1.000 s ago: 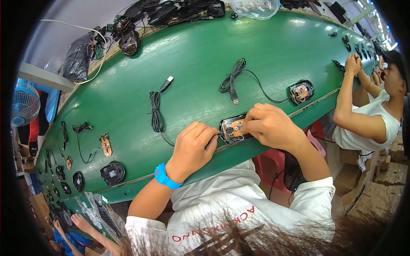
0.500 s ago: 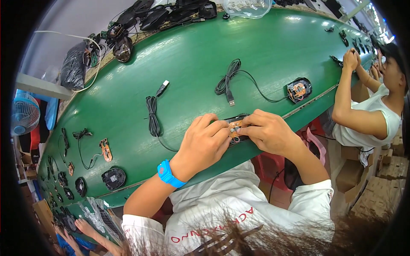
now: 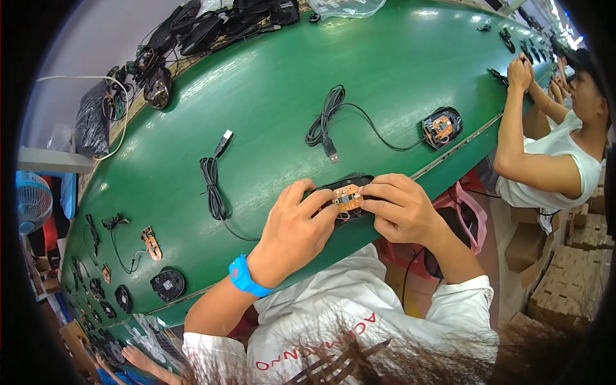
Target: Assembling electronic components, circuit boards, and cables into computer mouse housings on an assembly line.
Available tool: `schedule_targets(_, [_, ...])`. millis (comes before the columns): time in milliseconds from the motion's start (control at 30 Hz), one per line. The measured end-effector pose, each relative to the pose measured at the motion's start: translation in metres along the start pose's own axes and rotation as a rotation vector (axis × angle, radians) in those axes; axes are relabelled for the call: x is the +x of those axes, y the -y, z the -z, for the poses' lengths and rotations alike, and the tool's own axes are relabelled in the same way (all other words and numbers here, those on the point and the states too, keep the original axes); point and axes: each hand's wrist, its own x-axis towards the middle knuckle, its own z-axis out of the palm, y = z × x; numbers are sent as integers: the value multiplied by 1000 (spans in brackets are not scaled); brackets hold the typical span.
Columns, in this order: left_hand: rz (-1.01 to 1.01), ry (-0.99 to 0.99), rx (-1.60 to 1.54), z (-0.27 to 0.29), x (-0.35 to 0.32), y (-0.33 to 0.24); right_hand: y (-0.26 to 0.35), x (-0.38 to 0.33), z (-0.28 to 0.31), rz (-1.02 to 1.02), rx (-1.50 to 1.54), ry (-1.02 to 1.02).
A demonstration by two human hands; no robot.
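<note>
- One long green table (image 3: 269, 109), smooth and glossy.
- Black mouse base (image 3: 350, 192) at its near edge holds a small orange circuit board (image 3: 348, 197).
- Your left hand (image 3: 296, 224) and right hand (image 3: 398, 208) both curl closed, pinching that base.
- Coiled black cable (image 3: 213, 186) lies left.

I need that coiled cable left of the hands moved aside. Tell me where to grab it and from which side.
Take the coiled black cable at the middle of its bundle, where the loops lie packed side by side. Come straight down from above and pinch across the narrow width with the fingers. It lies flat on the green belt, with bare surface on both long sides. The plug and tail would likely dangle.
</note>
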Motion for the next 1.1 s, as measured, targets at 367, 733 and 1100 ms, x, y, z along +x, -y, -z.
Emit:
schedule_targets(367, [65, 53, -91, -8, 11, 4, -11, -1, -2, -70, 49, -18])
schedule_targets(733, [100, 52, -134, -10, 9, 4, -12, -3, -3, -79, 132, -15])
schedule_targets(1100, [122, 49, -136, -9, 10, 4, -11, 0, -7, -80, 80, -48])
